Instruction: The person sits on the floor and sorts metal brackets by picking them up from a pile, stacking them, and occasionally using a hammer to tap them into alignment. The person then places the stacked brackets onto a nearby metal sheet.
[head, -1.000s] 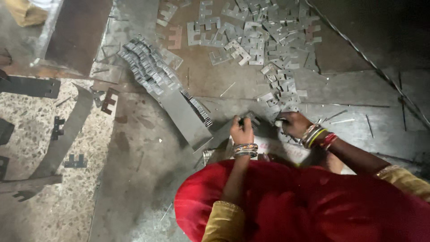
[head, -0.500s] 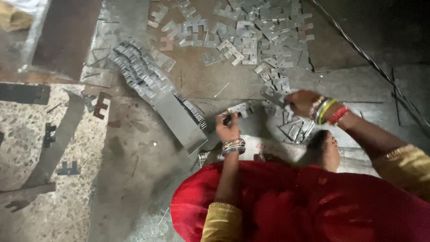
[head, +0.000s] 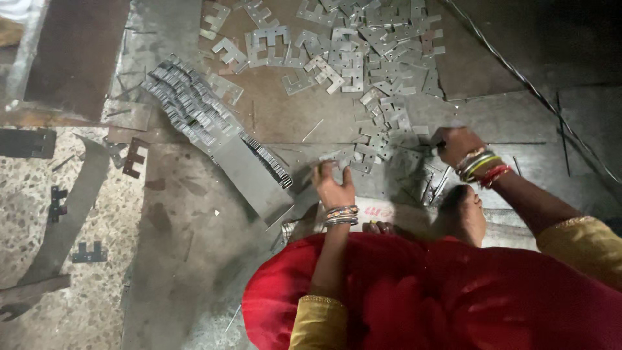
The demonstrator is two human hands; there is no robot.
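While both hands work the floor pile, L hand (head: pixel 332 185) rests fingers-down on flat stamped metal plates (head: pixel 363 152) just right of the angled steel tray (head: pixel 249 178); can't tell if it pinches one. R hand (head: pixel 457 144) is curled at pile edge, grip contents hidden. Plates prob. light, stiff, thin, w/ sharp notched edges: take by flat faces, not cut rims. Stacked row (head: pixel 188 110) upper left. Open room on bare floor (head: pixel 175 246) to the left; foot (head: pixel 466 214) crowds the right.

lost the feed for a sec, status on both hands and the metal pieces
Left hand resting on flat metal stampings, grip unclear. Right hand reaching into the loose stampings pile, grip unclear. Stacked stampings row lies to the left, untouched.
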